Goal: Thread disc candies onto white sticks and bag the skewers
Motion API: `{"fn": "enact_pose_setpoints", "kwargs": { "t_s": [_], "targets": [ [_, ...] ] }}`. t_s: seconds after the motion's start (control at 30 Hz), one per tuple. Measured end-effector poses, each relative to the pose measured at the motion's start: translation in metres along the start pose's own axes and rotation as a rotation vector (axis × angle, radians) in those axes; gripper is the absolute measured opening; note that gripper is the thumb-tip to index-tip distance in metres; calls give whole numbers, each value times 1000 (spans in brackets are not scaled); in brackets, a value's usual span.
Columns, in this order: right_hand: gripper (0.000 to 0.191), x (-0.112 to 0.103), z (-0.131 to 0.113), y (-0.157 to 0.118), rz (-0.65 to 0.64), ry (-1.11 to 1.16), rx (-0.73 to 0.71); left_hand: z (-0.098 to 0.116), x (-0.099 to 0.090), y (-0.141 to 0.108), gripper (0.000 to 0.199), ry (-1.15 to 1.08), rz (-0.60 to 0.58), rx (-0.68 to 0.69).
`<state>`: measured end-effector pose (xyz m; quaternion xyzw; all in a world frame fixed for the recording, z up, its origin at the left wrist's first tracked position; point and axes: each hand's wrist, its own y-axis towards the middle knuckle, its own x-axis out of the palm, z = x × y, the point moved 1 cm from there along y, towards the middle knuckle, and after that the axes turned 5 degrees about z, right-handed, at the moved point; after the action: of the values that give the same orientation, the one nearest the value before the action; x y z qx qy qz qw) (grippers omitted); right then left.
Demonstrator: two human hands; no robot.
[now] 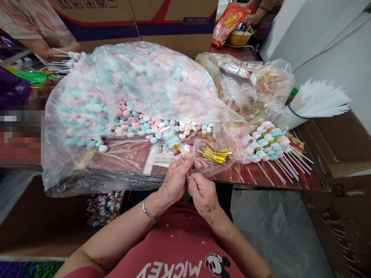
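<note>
A candy skewer [171,139] in a clear printed wrapper points away from me, with blue candies and coloured rings showing through. My left hand [177,178] is closed around its lower end. Fingers curled, my right hand [203,195] meets the left one just below the candies; what it pinches is hidden. Gold twist ties [216,153] lie in a loose bunch just beyond my hands. Flat printed wrappers [159,155] are on the table to the left of the skewer. Finished-looking candy skewers [268,142] with white sticks are piled at the right.
A large clear bag [162,83] of pink, blue and white candies covers much of the table [307,179]. Behind it stands a big carton [174,23]. White sticks [321,98] fill a container at right, near a bag of ring candies [272,79]. Another person's arm [40,48] shows at upper left.
</note>
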<state>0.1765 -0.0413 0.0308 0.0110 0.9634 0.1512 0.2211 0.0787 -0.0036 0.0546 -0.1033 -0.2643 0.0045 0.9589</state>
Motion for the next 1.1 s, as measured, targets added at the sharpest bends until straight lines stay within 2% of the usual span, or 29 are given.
{"fn": "enact_pose_setpoints", "kwargs": {
  "t_s": [0.07, 0.13, 0.2, 0.27, 0.37, 0.43, 0.53, 0.63, 0.7, 0.73, 0.77, 0.8, 0.83, 0.9, 0.97, 1.03, 1.1],
  "targets": [
    [23, -8, -2, -1, 84, -42, -79, 0, -4, -3, 37, -13, 66, 14],
    [20, -15, -5, 0, 238, -102, -175, -1, -9, -7, 40, 6, 125, 15],
    [24, -19, -9, 4, 265, -141, -238, -2, -16, -13, 40, 100, 131, 9],
    [28, -19, -11, 10, 109, -140, -235, -6, -22, -21, 36, 246, 75, -9],
    [26, -16, -15, 17, -158, -120, -142, -14, -29, -30, 30, 479, -47, -37],
    [24, -14, -18, 19, -227, -106, -85, -19, -30, -33, 24, 617, -103, -41],
    [21, -13, -20, 18, -206, -69, -52, -18, -28, -32, 13, 737, -192, 7],
    [21, -14, -17, 18, -136, -55, -3, -1, -21, -32, 10, 825, -384, 8],
    [22, -16, -13, 19, -122, -67, 26, 19, -18, -38, 12, 952, -602, -26],
    [23, -17, -11, 20, -131, -86, 36, 31, -16, -43, 12, 1042, -750, -25],
    [23, -19, -10, 21, -157, -111, 37, 43, -15, -48, 19, 1112, -863, 22],
    [23, -20, -8, 22, -209, -140, 31, 55, -13, -52, 25, 1134, -922, 101],
    [23, -21, -8, 22, -286, -167, 11, 66, -12, -55, 26, 1112, -906, 193],
    [20, -21, -10, 22, -479, -199, -79, 80, -12, -57, 24, 1062, -722, 440],
    [14, -21, -13, 21, -618, -215, -198, 82, -13, -53, 25, 1163, -572, 562],
    [14, -22, -15, 20, -674, -264, -302, 76, -17, -46, 37, 1337, -548, 479],
    [16, -23, -14, 19, -711, -340, -395, 70, -20, -39, 49, 1431, -622, 293]
  ]
}}
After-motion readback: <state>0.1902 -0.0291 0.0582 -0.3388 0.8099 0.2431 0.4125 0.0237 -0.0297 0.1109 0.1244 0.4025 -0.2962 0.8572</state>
